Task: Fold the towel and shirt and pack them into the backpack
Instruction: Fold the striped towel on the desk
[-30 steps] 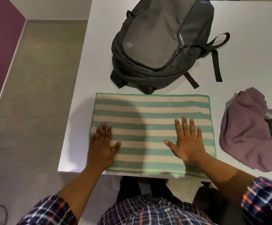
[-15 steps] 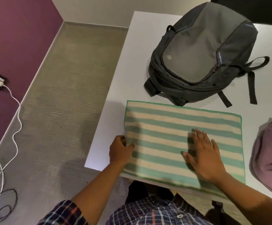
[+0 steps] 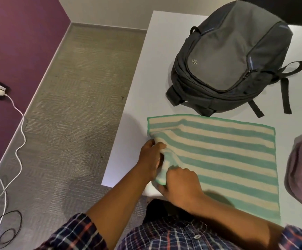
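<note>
My left hand point(image 3: 151, 156) and right hand point(image 3: 180, 184) both pinch the towel's point(image 3: 218, 156) left edge on the counter point(image 3: 161, 60). It's soft, light, floppy; I'd grip its corners, folding rightward.

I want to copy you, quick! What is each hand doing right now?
Left hand: closed, pinching the left edge of the striped towel.
Right hand: closed, gripping the towel's near left corner.
</note>
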Available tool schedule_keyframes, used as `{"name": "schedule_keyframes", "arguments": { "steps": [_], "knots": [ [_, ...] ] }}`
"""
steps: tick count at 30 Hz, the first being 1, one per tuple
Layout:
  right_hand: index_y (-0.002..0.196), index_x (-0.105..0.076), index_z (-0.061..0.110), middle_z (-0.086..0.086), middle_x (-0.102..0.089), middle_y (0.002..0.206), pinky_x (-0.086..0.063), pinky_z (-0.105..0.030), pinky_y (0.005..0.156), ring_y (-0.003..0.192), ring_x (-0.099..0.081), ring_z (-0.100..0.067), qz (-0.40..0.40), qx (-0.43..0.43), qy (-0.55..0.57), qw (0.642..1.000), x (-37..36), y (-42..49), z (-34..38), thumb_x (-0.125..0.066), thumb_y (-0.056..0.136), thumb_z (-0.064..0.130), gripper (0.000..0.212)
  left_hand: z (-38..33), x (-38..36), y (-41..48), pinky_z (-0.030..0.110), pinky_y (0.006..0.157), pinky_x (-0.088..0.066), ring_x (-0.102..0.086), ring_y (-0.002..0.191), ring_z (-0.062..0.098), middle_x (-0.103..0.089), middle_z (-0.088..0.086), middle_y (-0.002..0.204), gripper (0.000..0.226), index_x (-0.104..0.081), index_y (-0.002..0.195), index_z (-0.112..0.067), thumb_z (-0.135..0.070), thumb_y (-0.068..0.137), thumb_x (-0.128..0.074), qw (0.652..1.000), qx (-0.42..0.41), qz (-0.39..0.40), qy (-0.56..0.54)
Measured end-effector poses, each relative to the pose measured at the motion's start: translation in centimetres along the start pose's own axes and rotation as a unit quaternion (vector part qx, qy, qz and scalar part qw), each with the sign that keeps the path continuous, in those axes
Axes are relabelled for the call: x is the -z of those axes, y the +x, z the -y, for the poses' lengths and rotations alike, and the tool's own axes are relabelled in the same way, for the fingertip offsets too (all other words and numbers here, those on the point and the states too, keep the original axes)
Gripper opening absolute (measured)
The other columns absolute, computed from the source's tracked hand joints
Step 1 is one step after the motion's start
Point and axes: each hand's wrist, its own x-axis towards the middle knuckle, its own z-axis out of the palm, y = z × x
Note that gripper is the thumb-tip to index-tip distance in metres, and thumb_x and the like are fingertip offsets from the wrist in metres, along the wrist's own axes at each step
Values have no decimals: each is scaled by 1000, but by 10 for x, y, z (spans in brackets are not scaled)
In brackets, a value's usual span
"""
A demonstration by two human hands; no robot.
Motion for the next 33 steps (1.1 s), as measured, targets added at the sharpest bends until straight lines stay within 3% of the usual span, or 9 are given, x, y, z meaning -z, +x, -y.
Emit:
{"name": "schedule_keyframes", "arguments": {
  "steps": [3,11,15,18,22,25,27,31,33],
  "knots": [
    [74,-60,18,-5,-65,73,-36,-31,49,63,-63,-28,-43,63,23,997,-3,-2,-9,-60,82,43,26,-6,2,4,48,86,-56,-66,97,37,-69,21,109,30,-64,111,-5,-13,82,-65,1000,8,1,-30],
    [68,-54,23,5,-56,57,-35,-22,37,46,-57,-19,40,145,11,989,-25,-33,-43,-47,74,43,22,-48,6,23,44,84,-56,-67,103,34,-70,18,112,39,-65,118,-3,-23,85,-70,995,15,-65,-71],
    [84,-58,10,-15,-65,81,-41,-35,60,74,-63,-34,94,146,102,980,-31,-41,-55,-28,82,43,45,-72,7,28,32,68,-57,-66,72,19,-70,6,82,13,-68,93,-6,-15,84,-72,992,-51,-93,-62],
    [71,-48,12,-17,-52,72,-30,-33,66,68,-51,-27,141,182,167,959,-22,-42,-56,-26,77,31,30,-89,2,27,24,47,-42,-44,46,11,-48,-2,57,20,-57,70,-16,-12,81,-73,991,-93,-83,-53],
    [76,-52,12,-17,-62,86,-28,-27,71,78,-56,-28,126,161,177,963,-24,-52,-70,-23,82,39,40,-82,-16,27,33,67,-55,-60,69,18,-64,4,79,8,-66,83,-14,-20,83,-72,976,-119,-96,154],
    [72,-55,12,-12,-64,77,-29,-24,68,72,-60,-27,92,146,180,968,-29,-60,-85,-53,86,23,18,-47,-15,37,42,85,-57,-64,88,29,-66,13,102,50,-62,113,-5,-32,74,-77,942,-18,-194,274],
    [66,-43,20,-10,-59,66,-30,-25,62,64,-60,-26,74,143,194,968,-31,-63,-92,-48,77,26,14,-31,-14,41,44,90,-54,-60,102,36,-56,18,123,75,-49,128,-2,-36,68,-79,912,15,-277,301],
    [67,-49,16,-3,-58,76,-35,-22,56,67,-56,-19,-19,104,263,959,-35,-76,-99,-52,73,27,13,-23,-22,34,51,97,-45,-49,116,40,-40,21,132,85,-38,131,-2,-37,68,-83,830,-3,-404,385],
    [79,-55,16,-3,-57,94,-45,-31,58,73,-56,-18,-69,65,313,945,-34,-82,-101,-58,78,25,10,-16,-17,29,51,96,-46,-49,117,41,-40,22,133,86,-38,132,-2,-34,66,-85,829,6,-412,379]
  ]
}}
